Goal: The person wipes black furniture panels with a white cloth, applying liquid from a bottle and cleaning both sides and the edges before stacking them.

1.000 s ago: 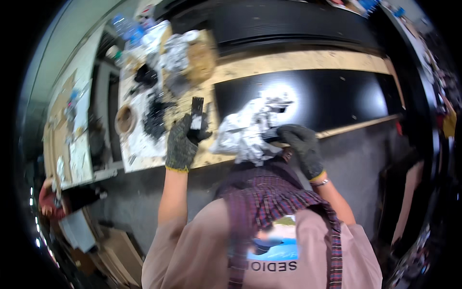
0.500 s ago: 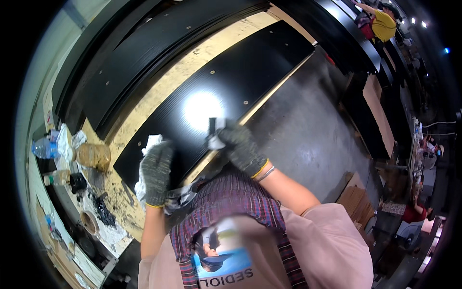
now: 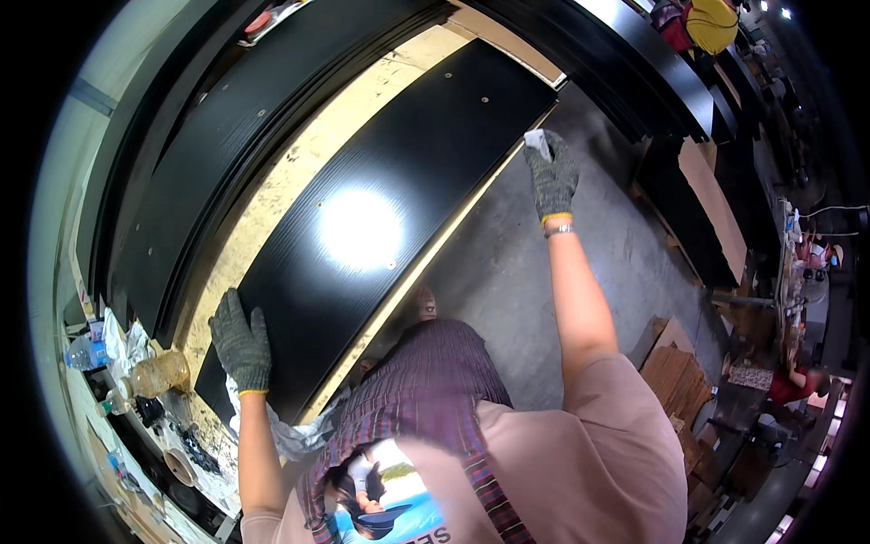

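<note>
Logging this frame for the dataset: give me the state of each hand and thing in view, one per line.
left hand: gloved, flat on the near end of the panel.
right hand: gloved, shut on a small white cloth at the far edge.
black panel: lying flat on the bench, glossy, with glare.
white cloth: bunched in the fingers.
wooden bench top: bare strip showing beside the panel.
plastic jar: lying on its side.

single head fisheye, looks steeply down from above the person's chest onto a black panel (image 3: 381, 208) close below, rim-bent, concrete floor (image 3: 580, 272) to the right, no second view to overlap.
</note>
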`<state>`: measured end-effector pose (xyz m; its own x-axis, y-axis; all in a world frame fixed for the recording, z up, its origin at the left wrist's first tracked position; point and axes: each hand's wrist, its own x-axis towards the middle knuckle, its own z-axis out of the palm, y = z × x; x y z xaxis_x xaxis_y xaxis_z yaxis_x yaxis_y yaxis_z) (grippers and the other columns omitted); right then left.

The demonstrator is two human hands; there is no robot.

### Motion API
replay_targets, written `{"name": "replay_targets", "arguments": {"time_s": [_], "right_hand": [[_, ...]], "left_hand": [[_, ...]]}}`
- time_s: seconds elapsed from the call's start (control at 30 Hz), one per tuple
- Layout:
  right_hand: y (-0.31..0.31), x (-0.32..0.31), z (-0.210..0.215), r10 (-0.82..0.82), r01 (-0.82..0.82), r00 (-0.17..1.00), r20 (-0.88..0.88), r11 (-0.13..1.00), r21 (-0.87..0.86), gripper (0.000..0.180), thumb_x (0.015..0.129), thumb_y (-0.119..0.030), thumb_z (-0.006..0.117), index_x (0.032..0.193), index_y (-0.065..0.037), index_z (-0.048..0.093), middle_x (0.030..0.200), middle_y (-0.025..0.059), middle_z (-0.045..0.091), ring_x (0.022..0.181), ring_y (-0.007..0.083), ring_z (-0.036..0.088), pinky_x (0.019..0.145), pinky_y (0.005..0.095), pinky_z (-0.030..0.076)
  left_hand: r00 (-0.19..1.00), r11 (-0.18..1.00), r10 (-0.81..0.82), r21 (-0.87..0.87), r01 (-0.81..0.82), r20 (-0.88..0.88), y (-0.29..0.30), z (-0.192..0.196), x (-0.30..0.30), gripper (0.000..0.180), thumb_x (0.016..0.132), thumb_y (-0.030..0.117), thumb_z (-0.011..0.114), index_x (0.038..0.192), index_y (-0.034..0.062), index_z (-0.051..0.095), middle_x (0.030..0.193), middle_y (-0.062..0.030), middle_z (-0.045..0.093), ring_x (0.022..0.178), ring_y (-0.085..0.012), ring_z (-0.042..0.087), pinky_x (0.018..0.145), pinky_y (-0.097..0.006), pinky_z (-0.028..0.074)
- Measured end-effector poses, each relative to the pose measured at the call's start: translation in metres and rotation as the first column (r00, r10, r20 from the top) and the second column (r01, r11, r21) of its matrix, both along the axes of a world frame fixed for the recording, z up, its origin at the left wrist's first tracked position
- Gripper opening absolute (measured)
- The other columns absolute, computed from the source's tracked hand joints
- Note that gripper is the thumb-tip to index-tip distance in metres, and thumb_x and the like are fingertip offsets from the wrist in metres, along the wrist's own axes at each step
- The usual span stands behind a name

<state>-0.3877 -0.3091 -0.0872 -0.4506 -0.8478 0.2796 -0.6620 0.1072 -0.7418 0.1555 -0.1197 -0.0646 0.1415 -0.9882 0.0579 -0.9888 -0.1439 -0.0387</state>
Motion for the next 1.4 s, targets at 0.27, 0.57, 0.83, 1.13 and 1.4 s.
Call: {"name": "replay_targets", "arguments": {"time_s": [0.27,0.57,0.83,1.13,1.4], "right_hand": [[-0.094,-0.083,-0.007,-0.066,0.052,0.94,-0.334,0.997,-0.05,0.04,0.085,-0.03,0.072,0.121,-0.012,0.069,0.115,0.0127,0.069,0.113,0.0322,0.062,0.099,0.0422,0.049],[-0.1,-0.079,-0.025,0.034,-0.049,0.994,-0.105,0.989,-0.14,0.036,0.079,-0.021,0.08,0.112,-0.008,0.073,0.114,0.0133,0.07,0.107,0.0293,0.066,0.096,0.0372,0.051],[-0.016,-0.003,-0.036,0.178,-0.187,0.982,-0.062,0.95,-0.248,0.033,0.081,-0.012,0.081,0.112,-0.005,0.071,0.108,0.0106,0.071,0.101,0.025,0.068,0.092,0.0352,0.053],[0.132,0.15,0.005,0.356,-0.366,0.93,-0.088,0.907,-0.208,0.031,0.078,-0.011,0.079,0.108,-0.008,0.073,0.102,0.0122,0.07,0.096,0.0302,0.066,0.087,0.04,0.053],[0.184,0.213,0.035,0.47,-0.466,0.883,-0.001,0.876,-0.12,0.033,0.081,-0.014,0.077,0.113,-0.006,0.071,0.107,0.0139,0.069,0.099,0.0326,0.065,0.089,0.0409,0.053]], "left_hand": [[1.0,1.0,-0.009,0.0,0.009,-0.005,-0.002,0.002,-0.005,0.055,0.101,0.026,0.051,0.149,0.002,0.042,0.149,-0.0206,0.048,0.137,-0.0361,0.045,0.122,-0.049,0.025],[0.999,1.0,0.017,0.02,-0.017,0.033,-0.001,0.002,-0.008,0.054,0.102,0.027,0.049,0.15,0.0031,0.041,0.149,-0.0196,0.048,0.137,-0.0369,0.045,0.121,-0.049,0.026],[0.999,0.999,-0.041,-0.017,0.041,0.017,-0.002,0.0,-0.003,0.053,0.103,0.029,0.048,0.149,0.0035,0.042,0.149,-0.0192,0.049,0.136,-0.0367,0.046,0.12,-0.049,0.027],[1.0,1.0,0.008,-0.007,-0.008,-0.006,-0.001,-0.001,0.001,0.055,0.102,0.033,0.049,0.148,0.0039,0.044,0.146,-0.0198,0.052,0.135,-0.0356,0.049,0.12,-0.048,0.028],[0.985,0.987,-0.002,0.16,-0.026,0.17,0.052,0.042,0.038,0.079,0.089,0.051,0.066,0.153,0.014,0.039,0.157,-0.0142,0.041,0.145,-0.0329,0.036,0.121,-0.058,0.017]]}}
